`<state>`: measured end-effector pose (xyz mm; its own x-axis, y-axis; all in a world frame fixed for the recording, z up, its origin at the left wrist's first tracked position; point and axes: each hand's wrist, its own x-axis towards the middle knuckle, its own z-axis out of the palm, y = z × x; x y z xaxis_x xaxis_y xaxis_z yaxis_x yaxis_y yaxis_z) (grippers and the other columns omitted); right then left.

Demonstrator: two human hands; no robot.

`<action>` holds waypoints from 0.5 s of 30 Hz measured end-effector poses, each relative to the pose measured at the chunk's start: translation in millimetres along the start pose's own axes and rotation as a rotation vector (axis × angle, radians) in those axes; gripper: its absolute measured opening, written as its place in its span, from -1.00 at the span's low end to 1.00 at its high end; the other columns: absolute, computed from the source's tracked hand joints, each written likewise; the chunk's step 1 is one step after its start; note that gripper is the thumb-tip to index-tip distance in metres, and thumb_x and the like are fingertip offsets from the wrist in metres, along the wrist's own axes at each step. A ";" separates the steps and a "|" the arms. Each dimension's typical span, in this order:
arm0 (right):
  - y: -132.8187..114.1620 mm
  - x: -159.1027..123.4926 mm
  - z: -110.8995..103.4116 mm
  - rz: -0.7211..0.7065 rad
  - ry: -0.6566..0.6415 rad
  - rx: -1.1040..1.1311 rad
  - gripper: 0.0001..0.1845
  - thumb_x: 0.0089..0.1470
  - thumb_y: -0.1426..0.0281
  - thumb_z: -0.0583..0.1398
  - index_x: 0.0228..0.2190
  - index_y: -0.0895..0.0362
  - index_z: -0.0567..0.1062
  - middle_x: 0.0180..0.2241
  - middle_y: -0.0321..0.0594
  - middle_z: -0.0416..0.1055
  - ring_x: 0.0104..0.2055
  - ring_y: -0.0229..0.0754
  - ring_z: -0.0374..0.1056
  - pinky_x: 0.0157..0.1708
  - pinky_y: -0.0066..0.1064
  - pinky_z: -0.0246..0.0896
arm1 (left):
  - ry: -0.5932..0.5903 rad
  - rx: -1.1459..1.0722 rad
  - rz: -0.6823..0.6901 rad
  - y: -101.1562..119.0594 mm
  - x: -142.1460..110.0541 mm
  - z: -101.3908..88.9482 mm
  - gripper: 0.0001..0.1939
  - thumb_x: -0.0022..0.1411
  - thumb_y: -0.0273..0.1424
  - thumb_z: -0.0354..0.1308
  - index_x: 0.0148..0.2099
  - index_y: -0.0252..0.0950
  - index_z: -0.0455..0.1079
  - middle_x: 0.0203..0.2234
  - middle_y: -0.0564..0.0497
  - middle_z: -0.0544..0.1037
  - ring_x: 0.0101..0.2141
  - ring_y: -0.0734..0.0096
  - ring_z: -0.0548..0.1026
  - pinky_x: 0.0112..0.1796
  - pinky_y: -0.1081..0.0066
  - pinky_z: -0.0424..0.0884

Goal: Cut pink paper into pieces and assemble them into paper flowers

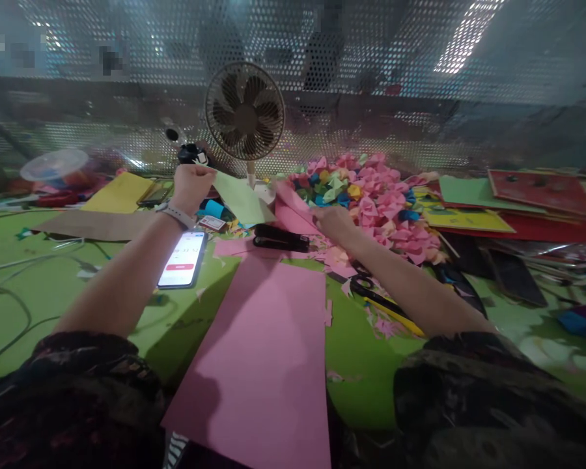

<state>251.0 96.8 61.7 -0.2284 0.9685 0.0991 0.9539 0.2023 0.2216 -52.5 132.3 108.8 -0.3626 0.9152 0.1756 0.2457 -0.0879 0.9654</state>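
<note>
My left hand (193, 184), a watch at its wrist, pinches the corner of a pale green sheet of paper (244, 199) held up over the table. On the other side my right hand (333, 225) grips a pink sheet of paper (297, 210), which looks folded or bent over. The two sheets come close together between the hands; whether they touch is hard to tell. Just beneath them lies a black stapler (280, 240). A large pink sheet (273, 352) stretches from the stapler toward me, its near end past the table edge.
A heap of folded paper pieces (376, 202), mostly pink, lies behind my right hand. Near my left forearm rests a lit phone (183, 260). Scissors (364, 286) and a yellow-black cutter (393, 312) lie by my right forearm. A fan (245, 112) stands at the back.
</note>
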 end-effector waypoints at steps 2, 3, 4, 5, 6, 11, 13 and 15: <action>5.0 2.3 -0.7 0.071 0.040 0.010 -0.55 0.35 0.39 -0.04 0.06 0.25 0.53 -0.12 0.17 0.60 -0.04 0.08 0.54 -0.18 -0.30 0.31 | -0.030 -0.039 -0.025 3.9 -3.8 0.5 -0.83 0.22 -0.70 0.11 -0.26 -0.45 0.51 -0.57 0.10 0.48 -0.49 0.56 0.48 -0.21 0.31 0.61; 7.4 3.1 -1.1 0.096 0.048 0.014 -0.55 0.36 0.38 -0.05 0.04 0.27 0.54 -0.12 0.20 0.60 -0.03 0.10 0.54 -0.17 -0.30 0.32 | -0.046 -0.059 -0.031 4.9 -4.7 1.7 -0.83 0.23 -0.70 0.11 -0.25 -0.45 0.51 -0.57 0.10 0.49 -0.50 0.56 0.48 -0.22 0.32 0.61; 9.6 3.5 -1.4 0.112 0.054 0.021 -0.54 0.36 0.37 -0.05 0.02 0.28 0.54 -0.12 0.21 0.60 -0.02 0.11 0.54 -0.16 -0.29 0.33 | -0.055 -0.083 -0.026 5.4 -5.0 3.4 -0.82 0.23 -0.70 0.11 -0.23 -0.44 0.51 -0.55 0.10 0.50 -0.50 0.58 0.48 -0.22 0.33 0.61; 11.6 3.8 -1.6 0.125 0.059 0.031 -0.54 0.37 0.37 -0.06 0.01 0.29 0.54 -0.12 0.22 0.60 -0.01 0.12 0.53 -0.15 -0.28 0.33 | -0.056 -0.110 -0.011 5.7 -4.7 5.6 -0.82 0.24 -0.69 0.12 -0.21 -0.43 0.52 -0.54 0.10 0.51 -0.51 0.58 0.47 -0.21 0.33 0.61; 13.4 3.9 -1.8 0.141 0.065 0.043 -0.53 0.38 0.37 -0.07 0.01 0.29 0.54 -0.12 0.22 0.59 -0.01 0.13 0.53 -0.14 -0.26 0.33 | -0.055 -0.137 0.015 6.1 -4.1 8.3 -0.82 0.25 -0.68 0.12 -0.19 -0.42 0.52 -0.53 0.10 0.52 -0.51 0.59 0.47 -0.21 0.32 0.61; 18.8 3.2 -4.6 0.210 0.103 0.088 -0.51 0.38 0.37 -0.09 0.00 0.34 0.53 -0.13 0.24 0.58 -0.04 0.17 0.53 -0.11 -0.21 0.34 | -0.061 -0.240 0.099 6.0 -6.0 28.2 -0.77 0.26 -0.60 0.16 -0.07 -0.35 0.55 -0.39 0.02 0.60 -0.41 0.47 0.57 -0.20 0.30 0.62; 19.7 3.0 -7.0 0.217 0.098 0.098 -0.52 0.37 0.38 -0.09 -0.02 0.35 0.53 -0.13 0.25 0.58 -0.03 0.16 0.53 -0.10 -0.22 0.34 | -0.097 -0.259 0.081 0.9 -9.7 41.0 -0.75 0.25 -0.57 0.19 -0.04 -0.31 0.55 -0.34 -0.02 0.62 -0.36 0.40 0.61 -0.24 0.32 0.61; 20.7 3.3 -9.0 0.226 0.090 0.106 -0.52 0.37 0.39 -0.08 -0.03 0.34 0.55 -0.13 0.24 0.58 -0.04 0.15 0.53 -0.10 -0.23 0.34 | -0.159 -0.254 0.077 -8.5 -12.3 57.0 -0.72 0.24 -0.55 0.18 -0.01 -0.33 0.55 -0.32 -0.04 0.63 -0.35 0.37 0.62 -0.26 0.33 0.60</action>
<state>268.3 102.9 75.4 -0.0195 0.9751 0.2210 0.9967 0.0015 0.0814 1.1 144.3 87.4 -0.2014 0.9504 0.2372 0.0271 -0.2366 0.9712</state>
